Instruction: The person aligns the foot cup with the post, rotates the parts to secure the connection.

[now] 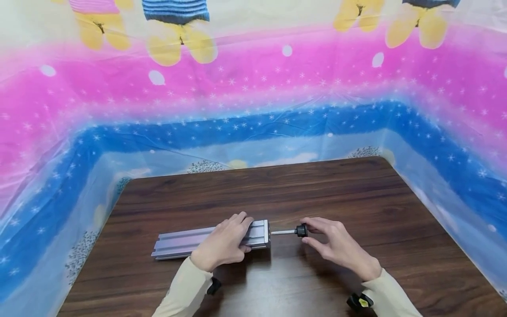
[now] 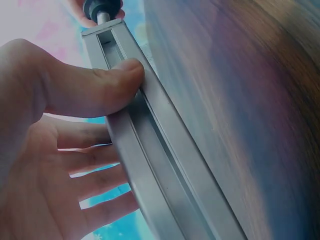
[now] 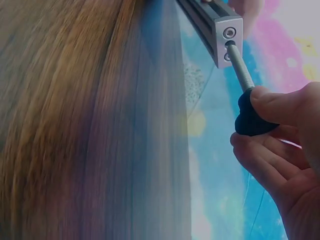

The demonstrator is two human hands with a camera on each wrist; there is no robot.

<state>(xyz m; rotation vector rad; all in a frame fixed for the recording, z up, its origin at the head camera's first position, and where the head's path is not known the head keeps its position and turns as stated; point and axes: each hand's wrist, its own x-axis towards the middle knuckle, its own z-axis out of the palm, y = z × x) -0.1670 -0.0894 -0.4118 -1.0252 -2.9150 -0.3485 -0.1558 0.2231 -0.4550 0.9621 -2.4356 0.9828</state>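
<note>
A silver aluminium profile (image 1: 182, 242) with grooves along its length lies across the middle of the head view. My left hand (image 1: 223, 242) grips it near its right end, thumb on one side and fingers on the other. In the right wrist view, its end plate (image 3: 221, 40) carries a socket-head screw (image 3: 229, 32) and holes. A knob screw's threaded shaft (image 3: 241, 70) meets the middle hole, most of its length outside. My right hand (image 1: 340, 246) pinches its black knob (image 1: 302, 230) between thumb and fingers.
Beneath the hands is a dark wood-grain table (image 1: 336, 189) with rounded far corners. Printed pink and blue fabric (image 1: 277, 79) hangs around its back and sides. Black wrist-worn devices show at the left cuff (image 1: 194, 281) and right cuff (image 1: 386, 293).
</note>
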